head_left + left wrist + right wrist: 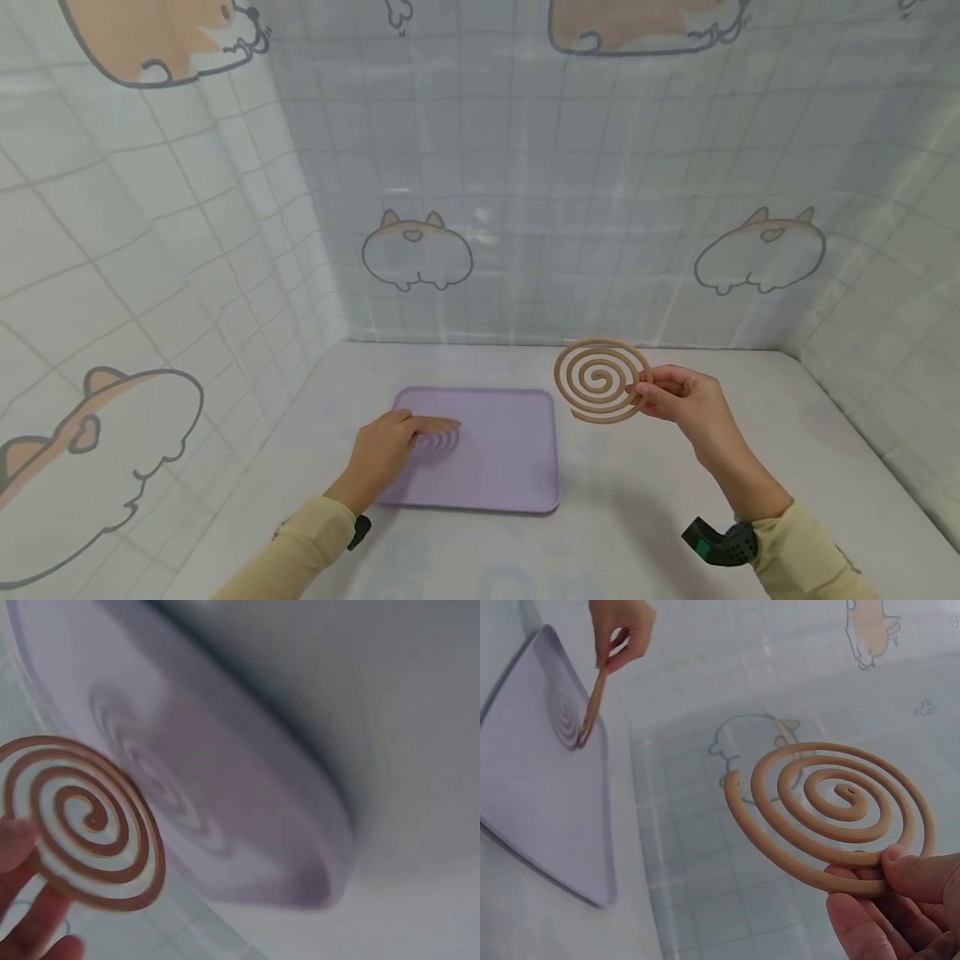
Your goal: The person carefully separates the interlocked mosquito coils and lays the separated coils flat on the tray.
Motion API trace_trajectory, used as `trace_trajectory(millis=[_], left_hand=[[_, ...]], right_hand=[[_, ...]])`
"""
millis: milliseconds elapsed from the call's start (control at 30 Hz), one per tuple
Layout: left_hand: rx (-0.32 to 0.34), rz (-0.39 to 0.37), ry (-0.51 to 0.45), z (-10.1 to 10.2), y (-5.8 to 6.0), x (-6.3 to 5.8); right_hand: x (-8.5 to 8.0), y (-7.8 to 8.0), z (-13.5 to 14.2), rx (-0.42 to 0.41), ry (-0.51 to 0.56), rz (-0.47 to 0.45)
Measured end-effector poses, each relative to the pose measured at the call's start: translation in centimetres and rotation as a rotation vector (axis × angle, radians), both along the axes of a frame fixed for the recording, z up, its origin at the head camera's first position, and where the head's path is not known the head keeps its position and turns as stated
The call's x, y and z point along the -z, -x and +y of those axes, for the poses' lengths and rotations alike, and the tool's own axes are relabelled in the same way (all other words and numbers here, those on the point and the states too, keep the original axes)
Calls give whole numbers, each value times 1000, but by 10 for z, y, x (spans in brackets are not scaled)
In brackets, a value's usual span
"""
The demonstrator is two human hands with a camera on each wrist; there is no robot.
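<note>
My right hand (686,400) pinches a tan mosquito coil (821,821) by its outer ring, between thumb and fingers. The flat spiral is raised above the table, right of the tray, its face towards the head camera. Over the left part of a lilac tray (502,467), my left hand (384,446) grips a second mosquito coil (97,851) at its edge. From the head this coil appears almost edge-on. Its spiral shadow falls on the tray floor beneath, and the left wrist view shows its rings fully.
The tray lies flat on a white table (622,492), with a low raised rim. A pale tiled-pattern curtain (570,183) with cartoon dogs stands behind the table and along both sides. Dark bands (720,543) sit on both wrists.
</note>
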State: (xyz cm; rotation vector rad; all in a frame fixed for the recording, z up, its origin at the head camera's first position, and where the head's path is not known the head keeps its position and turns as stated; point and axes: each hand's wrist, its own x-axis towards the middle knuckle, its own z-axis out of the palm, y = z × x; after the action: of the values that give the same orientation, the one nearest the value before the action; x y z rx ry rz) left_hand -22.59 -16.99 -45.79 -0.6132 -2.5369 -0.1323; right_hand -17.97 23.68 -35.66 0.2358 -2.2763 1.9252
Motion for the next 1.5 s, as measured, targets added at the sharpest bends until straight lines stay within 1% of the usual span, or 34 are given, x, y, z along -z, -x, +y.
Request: trace_trajectory(millis=[133,267,433,533,633,800,900,1000,1100,1300,1400,1467,1500], left_hand=[[-35,-144,39,2,-3,5],[-35,-250,82,1,0,12],[1,-291,103,-2,5,19],[2,-316,116,-4,6,23],[6,-335,106,-5,6,25],[8,-336,93,-8,5,28],[16,-325,88,-9,3,29],[29,-330,72,-8,-1,28],[31,-323,50,-5,-2,25],[14,-245,11,2,0,13],[18,-230,-15,8,2,8],[24,-220,-49,13,4,5],[25,-227,-70,15,5,4]], right_hand=[[1,4,-6,-1,15,-5],[2,8,-13,-9,25,-14],[5,15,-22,-32,39,-11],[7,17,-29,-49,45,-18],[9,20,-35,-57,42,-28],[12,26,-46,-65,31,-60],[16,30,-54,-76,2,-106],[23,33,-62,-90,-32,-165],[33,37,-71,-96,-41,-218],[58,45,-85,-180,-28,-239],[73,49,-92,-213,-21,-259],[83,52,-97,-228,-22,-265],[87,54,-100,-235,-20,-267]])
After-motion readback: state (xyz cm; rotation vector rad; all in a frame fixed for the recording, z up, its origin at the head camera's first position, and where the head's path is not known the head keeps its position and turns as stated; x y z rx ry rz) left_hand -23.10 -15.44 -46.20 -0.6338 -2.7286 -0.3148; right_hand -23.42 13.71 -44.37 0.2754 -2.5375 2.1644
